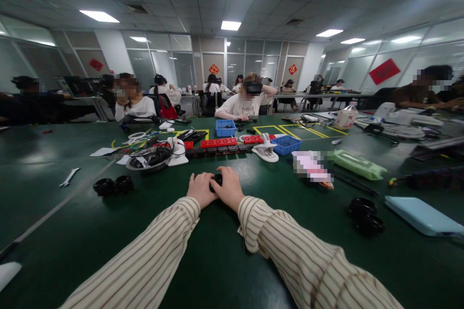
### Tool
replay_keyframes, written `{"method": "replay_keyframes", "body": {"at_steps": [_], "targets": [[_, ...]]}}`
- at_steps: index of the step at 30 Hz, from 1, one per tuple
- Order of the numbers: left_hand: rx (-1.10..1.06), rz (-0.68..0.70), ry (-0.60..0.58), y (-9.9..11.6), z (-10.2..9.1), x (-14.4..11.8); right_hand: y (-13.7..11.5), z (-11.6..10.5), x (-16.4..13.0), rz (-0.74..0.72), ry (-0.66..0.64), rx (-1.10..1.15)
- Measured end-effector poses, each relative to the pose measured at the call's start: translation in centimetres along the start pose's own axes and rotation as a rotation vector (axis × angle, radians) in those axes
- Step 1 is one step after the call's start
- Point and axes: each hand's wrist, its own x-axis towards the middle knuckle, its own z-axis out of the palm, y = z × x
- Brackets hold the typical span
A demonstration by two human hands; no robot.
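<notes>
My left hand [202, 189] and my right hand [231, 189] meet over the green table, closed around a small black round part [218, 178]. Only its top shows between my fingers; the rest is hidden, and I cannot make out its exact kind. Two similar black ring-shaped parts [113, 185] sit together to the left of my hands. Another pair of black ring-shaped parts [365, 215] lies to the right, beside a light blue flat case [422, 215].
Ahead stand red power strips [219, 142], blue bins [225, 128], white clamp stands [266, 148] and a bowl of black cables [149, 160]. A wrench [69, 177] lies left, a green pouch [357, 164] right. Across the table sits a person [239, 105].
</notes>
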Motion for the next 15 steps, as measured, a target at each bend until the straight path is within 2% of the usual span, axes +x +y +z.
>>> {"method": "replay_keyframes", "body": {"at_steps": [5,9,12,15], "targets": [[0.075,-0.004,-0.001,0.0,-0.1,0.2,0.2,0.2,0.1,-0.047,0.000,0.105],[-0.004,0.062,-0.056,-0.7,0.0,0.5,0.1,0.1,0.1,-0.070,-0.034,0.229],[-0.080,0.111,-0.093,-1.1,0.2,0.6,0.0,0.0,0.0,-0.075,-0.056,0.216],[-0.093,0.084,-0.083,-1.2,0.2,0.5,-0.1,-0.3,-0.1,-0.061,-0.018,0.146]]}}
